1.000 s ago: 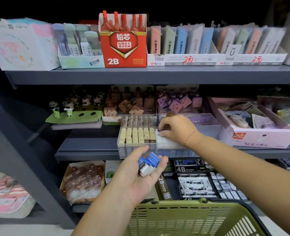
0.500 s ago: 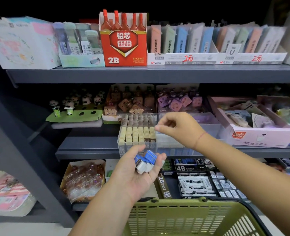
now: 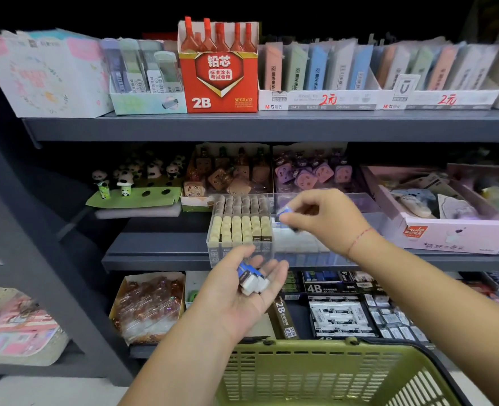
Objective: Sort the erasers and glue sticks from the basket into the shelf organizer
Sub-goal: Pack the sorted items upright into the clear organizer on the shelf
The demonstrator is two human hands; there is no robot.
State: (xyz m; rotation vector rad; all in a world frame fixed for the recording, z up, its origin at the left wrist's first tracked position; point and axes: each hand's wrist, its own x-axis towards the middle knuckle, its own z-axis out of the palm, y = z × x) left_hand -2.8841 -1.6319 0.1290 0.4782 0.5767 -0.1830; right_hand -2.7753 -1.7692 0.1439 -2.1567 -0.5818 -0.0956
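Blue-sleeved and white, one eraser (image 3: 285, 210) sits pinched between the thumb and fingertips of our right hand (image 3: 327, 221), which hangs just above the right compartment of the clear organizer (image 3: 301, 257). The other fingers of that hand are curled in.

Our left hand (image 3: 233, 300) lies palm up below the organizer's front wall, its fingers loosely cupped around a small heap of the same blue-and-white erasers (image 3: 252, 278). We count about three there, but blur keeps us from being sure.

The one organizer stands at the front edge of the middle shelf (image 3: 154, 259), and we see two compartments in it. The left one is packed with cream-topped pieces (image 3: 241, 227) standing six columns across, with darker-topped rows behind them. The right one holds a layer of white erasers (image 3: 296, 240) towards its front, too blurred to count.

One olive-green basket (image 3: 315, 376) fills the bottom edge of the view, under both forearms. We cannot see what lies in it.

Three shelf levels are in view. On the top one stands a single red box (image 3: 220, 83) marked 2B.
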